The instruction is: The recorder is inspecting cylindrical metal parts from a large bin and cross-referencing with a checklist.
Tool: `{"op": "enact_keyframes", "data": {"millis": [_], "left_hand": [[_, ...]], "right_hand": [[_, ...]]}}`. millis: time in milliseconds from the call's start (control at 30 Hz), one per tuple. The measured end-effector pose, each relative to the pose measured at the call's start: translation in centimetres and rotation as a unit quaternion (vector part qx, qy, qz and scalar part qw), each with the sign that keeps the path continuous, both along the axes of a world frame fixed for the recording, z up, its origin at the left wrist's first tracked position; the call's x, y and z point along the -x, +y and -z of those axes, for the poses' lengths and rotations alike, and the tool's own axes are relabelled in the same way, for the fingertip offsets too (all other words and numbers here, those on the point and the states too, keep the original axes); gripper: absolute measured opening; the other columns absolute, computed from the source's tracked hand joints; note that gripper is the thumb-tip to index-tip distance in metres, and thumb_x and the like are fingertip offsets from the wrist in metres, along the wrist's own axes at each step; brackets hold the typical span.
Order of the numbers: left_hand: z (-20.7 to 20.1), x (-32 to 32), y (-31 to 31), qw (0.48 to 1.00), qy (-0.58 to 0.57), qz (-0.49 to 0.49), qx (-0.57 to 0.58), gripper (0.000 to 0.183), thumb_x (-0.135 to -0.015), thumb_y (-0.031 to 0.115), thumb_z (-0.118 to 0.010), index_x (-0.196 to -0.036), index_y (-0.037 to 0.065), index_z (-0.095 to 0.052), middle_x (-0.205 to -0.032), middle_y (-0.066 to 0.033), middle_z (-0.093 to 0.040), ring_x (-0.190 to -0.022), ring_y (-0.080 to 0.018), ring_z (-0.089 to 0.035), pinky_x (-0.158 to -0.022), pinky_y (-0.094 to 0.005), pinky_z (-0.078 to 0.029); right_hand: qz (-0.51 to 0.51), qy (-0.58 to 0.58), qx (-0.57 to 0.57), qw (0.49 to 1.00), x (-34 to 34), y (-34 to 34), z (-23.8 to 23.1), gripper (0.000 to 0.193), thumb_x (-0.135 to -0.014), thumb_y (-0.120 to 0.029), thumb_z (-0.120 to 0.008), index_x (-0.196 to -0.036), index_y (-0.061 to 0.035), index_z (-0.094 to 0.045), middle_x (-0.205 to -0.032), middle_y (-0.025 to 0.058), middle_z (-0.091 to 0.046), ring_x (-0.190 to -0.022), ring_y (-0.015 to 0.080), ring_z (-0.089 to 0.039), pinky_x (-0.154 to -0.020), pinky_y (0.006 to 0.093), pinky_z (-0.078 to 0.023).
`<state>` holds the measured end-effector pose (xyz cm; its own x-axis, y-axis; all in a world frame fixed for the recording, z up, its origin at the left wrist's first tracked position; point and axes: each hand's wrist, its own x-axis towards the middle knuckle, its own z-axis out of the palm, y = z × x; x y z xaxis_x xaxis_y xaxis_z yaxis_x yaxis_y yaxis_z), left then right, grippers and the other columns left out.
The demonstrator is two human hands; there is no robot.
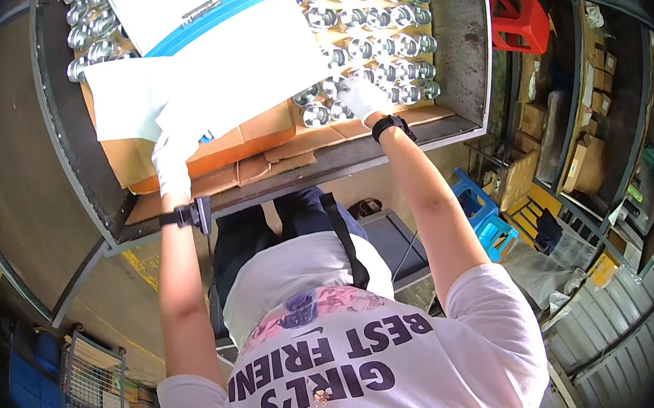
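Note:
My left hand [172,163], in a white glove, is at the near left edge of a large white sheet [248,61]. Glare washes out its fingers, so their grip cannot be made out. A paler white piece [124,98] lies beside it, and a small blue bit [206,138] shows near it. To the right my gloved right hand [363,96] reaches down with bent fingers closed round a shiny metal fitting [333,88] at the near end of the rows. Several rows of like round metal fittings [379,17] stand on cardboard.
The metal-rimmed workbench [453,39] has a raised edge. A cardboard box [248,133] lies under the white sheet, with loose cardboard strips [259,167] in front. Off to the right are a red stool [519,20], blue stools [484,215] and shelves with cartons [586,165].

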<state>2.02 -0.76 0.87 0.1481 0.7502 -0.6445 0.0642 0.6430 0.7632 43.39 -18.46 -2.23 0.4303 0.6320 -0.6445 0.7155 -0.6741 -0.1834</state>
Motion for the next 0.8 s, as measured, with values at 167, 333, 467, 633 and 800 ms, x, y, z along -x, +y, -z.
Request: {"op": "enact_keyframes", "data": {"millis": [167,333,467,633,800], "left_hand": [[-1.9,1.0,-1.9,0.999,-0.013,-0.048,0.015,0.027,-0.099,0.016,-0.063,-0.121,0.001,-0.066,-0.107,-0.0052,-0.071,-0.092,-0.0153,-0.07,-0.076,-0.0307,-0.06],[-2.0,1.9,-3.2,0.999,0.016,-0.027,0.02,0.03,-0.095,0.01,-0.065,-0.123,-0.001,-0.065,-0.108,-0.0073,-0.07,-0.091,-0.0178,-0.07,-0.073,-0.0329,-0.061],[-1.1,2.0,-3.8,0.999,0.022,-0.045,0.021,0.036,-0.095,0.005,-0.064,-0.13,-0.004,-0.061,-0.117,-0.0118,-0.068,-0.098,-0.0232,-0.07,-0.075,-0.0366,-0.063],[-0.8,1.3,-4.5,0.996,0.026,-0.076,0.038,0.035,-0.098,0.003,-0.061,-0.132,-0.002,-0.062,-0.121,-0.0119,-0.067,-0.101,-0.0235,-0.07,-0.076,-0.0374,-0.063],[-3.3,-0.6,-5.1,0.995,0.008,-0.072,0.063,0.036,-0.099,0.003,-0.059,-0.134,0.001,-0.062,-0.125,-0.012,-0.067,-0.104,-0.0242,-0.07,-0.076,-0.0367,-0.064]], "right_hand": [[0.104,0.01,-0.212,0.972,-0.2,3.1,-0.5,0.044,-0.089,-0.034,-0.069,-0.125,-0.0095,-0.068,-0.117,0.0151,-0.072,-0.108,0.0331,-0.068,-0.094,0.04,-0.054],[0.217,-0.041,-0.247,0.943,-1.3,7.7,1.6,0.037,-0.088,-0.029,-0.067,-0.121,-0.0121,-0.071,-0.122,0.0154,-0.069,-0.112,0.0337,-0.066,-0.097,0.0417,-0.052],[0.147,-0.078,-0.227,0.96,-3.0,8.2,2.3,0.034,-0.086,-0.03,-0.07,-0.116,-0.0137,-0.074,-0.114,0.0148,-0.072,-0.103,0.035,-0.068,-0.091,0.043,-0.053],[0.053,-0.107,-0.237,0.964,-3.8,9.6,2.3,0.037,-0.085,-0.034,-0.071,-0.117,-0.0153,-0.075,-0.11,0.0145,-0.073,-0.102,0.0338,-0.069,-0.09,0.0439,-0.054],[-0.01,-0.082,-0.131,0.988,-4.4,12.6,3.9,0.043,-0.085,-0.035,-0.073,-0.123,-0.0145,-0.072,-0.11,0.0162,-0.073,-0.104,0.034,-0.069,-0.092,0.0423,-0.054]]}}
